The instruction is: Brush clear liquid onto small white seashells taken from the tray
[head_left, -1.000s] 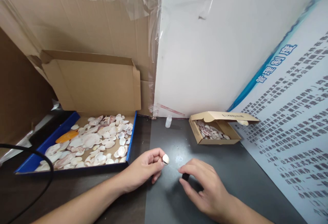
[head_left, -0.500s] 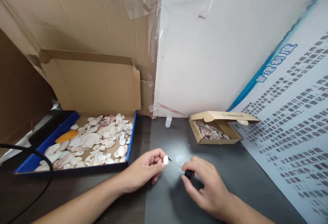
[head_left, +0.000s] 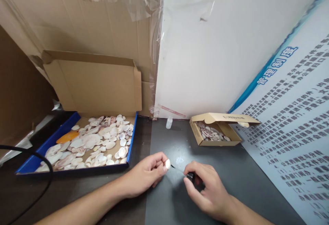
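Between the thumb and fingers of my left hand [head_left: 150,172] is a small white shell [head_left: 168,164]. My right hand [head_left: 207,187] grips a black cap [head_left: 190,176] from which a thin stem with a dark brush tip [head_left: 173,167] points left, close beside the shell; I cannot tell if they touch. A small bottle [head_left: 169,122] with whitish contents stands upright beyond both hands, near the white board.
An open blue box [head_left: 130,142] at the left holds many shells and an orange one [head_left: 67,137]. A smaller cardboard box [head_left: 218,143] with shells stands at the back right. A black cable [head_left: 50,177] curves at the far left. A printed poster [head_left: 290,115] leans at the right.
Both hands have shifted very slightly to the right in the view, still holding the shell and the cap. The thin stem shows more clearly now.
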Available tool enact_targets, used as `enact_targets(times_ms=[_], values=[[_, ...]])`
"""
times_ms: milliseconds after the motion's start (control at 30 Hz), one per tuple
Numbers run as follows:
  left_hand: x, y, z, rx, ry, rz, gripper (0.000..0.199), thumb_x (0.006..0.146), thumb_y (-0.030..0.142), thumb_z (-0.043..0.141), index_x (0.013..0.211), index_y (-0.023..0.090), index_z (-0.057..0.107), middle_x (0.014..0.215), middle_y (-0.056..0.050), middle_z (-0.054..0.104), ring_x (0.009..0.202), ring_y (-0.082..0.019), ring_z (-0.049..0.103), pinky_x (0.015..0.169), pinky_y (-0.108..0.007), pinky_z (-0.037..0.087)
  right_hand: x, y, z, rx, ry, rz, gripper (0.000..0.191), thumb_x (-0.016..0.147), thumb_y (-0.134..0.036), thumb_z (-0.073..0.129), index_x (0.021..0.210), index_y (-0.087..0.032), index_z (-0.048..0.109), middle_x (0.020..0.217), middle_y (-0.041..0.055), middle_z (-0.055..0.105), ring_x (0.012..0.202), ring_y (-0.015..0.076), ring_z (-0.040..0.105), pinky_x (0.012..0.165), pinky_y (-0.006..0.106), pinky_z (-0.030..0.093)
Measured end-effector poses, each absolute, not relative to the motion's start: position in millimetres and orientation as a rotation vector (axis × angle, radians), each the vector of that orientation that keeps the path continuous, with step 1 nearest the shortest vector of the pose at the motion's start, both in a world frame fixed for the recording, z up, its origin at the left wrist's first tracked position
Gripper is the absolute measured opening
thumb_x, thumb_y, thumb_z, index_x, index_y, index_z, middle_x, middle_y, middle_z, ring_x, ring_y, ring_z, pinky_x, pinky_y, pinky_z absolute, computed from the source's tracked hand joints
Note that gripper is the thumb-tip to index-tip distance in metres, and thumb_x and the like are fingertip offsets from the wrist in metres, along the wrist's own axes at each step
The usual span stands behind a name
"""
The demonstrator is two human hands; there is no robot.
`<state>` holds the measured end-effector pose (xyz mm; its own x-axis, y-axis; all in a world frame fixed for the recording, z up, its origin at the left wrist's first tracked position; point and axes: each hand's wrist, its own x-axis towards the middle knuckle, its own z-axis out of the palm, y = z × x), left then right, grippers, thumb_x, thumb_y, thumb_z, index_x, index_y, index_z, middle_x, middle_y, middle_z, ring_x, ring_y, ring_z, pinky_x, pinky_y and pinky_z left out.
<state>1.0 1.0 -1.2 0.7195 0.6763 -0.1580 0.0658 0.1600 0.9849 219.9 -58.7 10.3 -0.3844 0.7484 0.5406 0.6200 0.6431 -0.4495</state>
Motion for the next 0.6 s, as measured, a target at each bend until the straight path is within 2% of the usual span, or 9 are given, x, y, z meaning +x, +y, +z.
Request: enact_targets(times_ms=[200,367,500,600], values=[[0.2,-0.1,-2.3,1.365,0.679,0.470,0.043,0.087,0.061,0.055,0.090,0.019,0.046,0.061,0.010,0.037,0.050,-0.008,0.031,0.047,-0.022,0.024,219.9,-57.1,9.9,-1.012,-2.133,0.272,0.010,0.088,-0.016,0.053,0.097,-0.020,0.055,0.068,-0.0027,0.056,0.053,0.0117,0.055,0.055,0.022,0.042],[-0.4,-0.6,-1.0,1.385,0.692,0.450,0.042,0.089,0.061,0.052,0.089,0.020,0.046,0.061,0.009,0.036,0.051,-0.009,0.029,0.047,-0.023,0.023,221.4,-57.2,10.9,-1.124,-2.116,0.274,0.005,0.088,-0.016,0.053,0.088,-0.021,0.054,0.064,-0.0039,0.055,0.050,0.0112,0.053,0.054,0.023,0.040],[-0.2,-0.6,-0.1,1.377,0.676,0.447,0.042,0.089,0.062,0.052,0.089,0.020,0.045,0.061,0.009,0.035,0.051,-0.009,0.029,0.047,-0.023,0.023,222.6,-57.1,11.3,-1.016,-2.132,0.305,0.009,0.090,-0.016,0.052,0.098,-0.020,0.055,0.069,-0.0024,0.057,0.054,0.0121,0.056,0.057,0.023,0.043],[-0.4,-0.2,0.4,1.381,0.680,0.446,0.042,0.089,0.061,0.052,0.088,0.020,0.045,0.061,0.009,0.035,0.051,-0.009,0.029,0.047,-0.023,0.023,221.9,-56.4,11.8,-1.058,-2.138,0.310,0.008,0.090,-0.016,0.054,0.096,-0.021,0.056,0.067,-0.0029,0.056,0.053,0.0121,0.055,0.056,0.023,0.042]])
